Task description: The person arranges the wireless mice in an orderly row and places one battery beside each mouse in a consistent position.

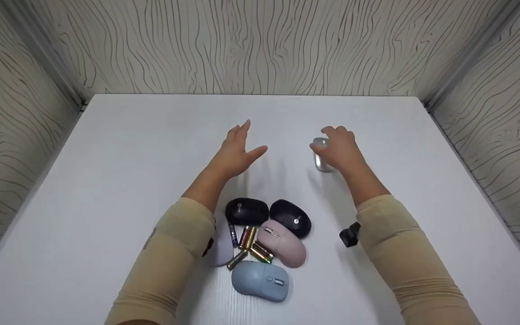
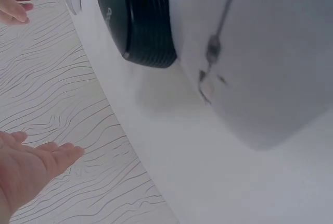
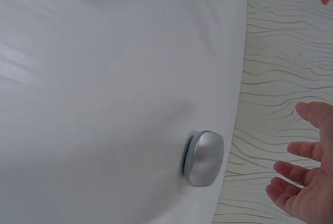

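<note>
Holds the left hand (image 1: pixel 237 153) out in the air above the white table (image 1: pixel 120 162), with nearly straight fingers and the thumb spread wide from them. Holds the right hand (image 1: pixel 339 149) out too, well apart from the left, with softly bent fingers and a wide gap between them and the thumb. Reaches with the right hand over a silver mouse (image 1: pixel 323 165) on the far part of the table, beyond all the other mice. Overlaps this mouse with the thumb in the head view, yet shows in the right wrist view a plain space between hand and mouse.

Has a cluster lying nearer the body, between the forearms: two black mice (image 1: pixel 247 211) side by side along its far edge, a pink mouse (image 1: pixel 289 248) just beside the right one of these, and a blue mouse (image 1: pixel 260 280) nearest of all. Hides part of a pale mouse (image 1: pixel 223 248) at the cluster's left behind the left sleeve (image 1: pixel 165 253). Has small shiny batteries (image 1: pixel 247 237) lying loose in the middle, among the mice. Wears tan on both arms, with a black device (image 1: pixel 349 234) beside the right sleeve (image 1: pixel 404 243). Faces a pale wall (image 1: pixel 242 45) with dark wavy lines, just behind the table
</note>
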### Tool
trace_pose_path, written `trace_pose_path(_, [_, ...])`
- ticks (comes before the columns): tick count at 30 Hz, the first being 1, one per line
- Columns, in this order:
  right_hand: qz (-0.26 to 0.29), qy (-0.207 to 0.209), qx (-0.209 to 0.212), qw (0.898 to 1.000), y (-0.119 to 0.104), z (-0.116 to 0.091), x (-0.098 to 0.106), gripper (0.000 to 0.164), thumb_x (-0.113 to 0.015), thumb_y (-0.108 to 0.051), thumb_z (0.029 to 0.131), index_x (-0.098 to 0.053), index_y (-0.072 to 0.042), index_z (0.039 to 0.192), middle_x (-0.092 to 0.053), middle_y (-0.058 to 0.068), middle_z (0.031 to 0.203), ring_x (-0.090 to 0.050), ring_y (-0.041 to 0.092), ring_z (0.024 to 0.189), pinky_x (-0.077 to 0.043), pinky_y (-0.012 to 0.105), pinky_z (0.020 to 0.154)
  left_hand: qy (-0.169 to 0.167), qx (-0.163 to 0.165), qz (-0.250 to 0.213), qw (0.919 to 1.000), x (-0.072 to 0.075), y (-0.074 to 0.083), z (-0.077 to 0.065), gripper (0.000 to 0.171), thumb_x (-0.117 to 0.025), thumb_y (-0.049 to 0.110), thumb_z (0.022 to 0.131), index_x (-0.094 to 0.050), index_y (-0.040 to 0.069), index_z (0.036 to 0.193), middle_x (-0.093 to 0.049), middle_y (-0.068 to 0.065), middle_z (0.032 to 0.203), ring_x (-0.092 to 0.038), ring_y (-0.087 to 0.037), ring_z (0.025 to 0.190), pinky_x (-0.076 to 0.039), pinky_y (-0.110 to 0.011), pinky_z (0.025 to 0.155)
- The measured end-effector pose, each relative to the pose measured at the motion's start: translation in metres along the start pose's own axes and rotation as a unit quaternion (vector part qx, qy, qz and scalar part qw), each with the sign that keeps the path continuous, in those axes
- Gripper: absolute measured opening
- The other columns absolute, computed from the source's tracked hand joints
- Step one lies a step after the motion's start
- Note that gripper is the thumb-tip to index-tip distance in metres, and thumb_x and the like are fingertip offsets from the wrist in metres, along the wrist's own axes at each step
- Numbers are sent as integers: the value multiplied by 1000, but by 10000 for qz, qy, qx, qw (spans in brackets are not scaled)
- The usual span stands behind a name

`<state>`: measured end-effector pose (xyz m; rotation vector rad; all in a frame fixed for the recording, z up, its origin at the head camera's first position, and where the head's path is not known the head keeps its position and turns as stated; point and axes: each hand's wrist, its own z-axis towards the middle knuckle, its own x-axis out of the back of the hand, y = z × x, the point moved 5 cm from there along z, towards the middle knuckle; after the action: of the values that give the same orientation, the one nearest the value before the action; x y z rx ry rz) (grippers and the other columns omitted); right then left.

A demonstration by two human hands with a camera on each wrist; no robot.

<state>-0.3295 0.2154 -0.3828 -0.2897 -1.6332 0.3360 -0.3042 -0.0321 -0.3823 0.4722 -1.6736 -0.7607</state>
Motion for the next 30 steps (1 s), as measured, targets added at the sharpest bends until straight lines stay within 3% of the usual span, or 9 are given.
trace_pose_path(7, [-93,-61,653,9978,-25,-23,-3,57,-57,-38,87,-45,-4,131,-46,21,124,-40,36,111,-41,48,89,12,-67,-28,10000,9,-11,-13,82,-49,55,86,-5,24,148,-5,-10,152,-10,-27,139,-20,-45,108])
trace_pose_path(14, [-154,-242,1194,9924,-39,-46,-9,56,-59,-35,87,-47,0,129,-46,21,131,-37,36,124,-29,47,103,-50,-175,-60,9998,8,-17,-29,82,-51,55,86,-7,25,148,-6,-9,152,-12,-26,138,-20,-46,108])
trace_pose_path(20, [-70,-373,1349,9901,-45,-61,-18,53,-60,-37,86,-51,-2,125,-55,20,115,-50,34,109,-40,46,92,-127,-282,-80,9995,6,-20,-42,81,-51,56,85,-8,27,147,-7,-9,152,-13,-26,138,-20,-47,108])
trace_pose_path(30, [-212,-566,1749,9827,-54,-72,-32,51,-61,-37,85,-55,-2,121,-58,17,108,-54,32,103,-43,45,87,-161,-456,-41,9988,4,-20,-51,82,-50,56,85,-8,24,148,-8,-10,152,-13,-27,138,-20,-49,107])
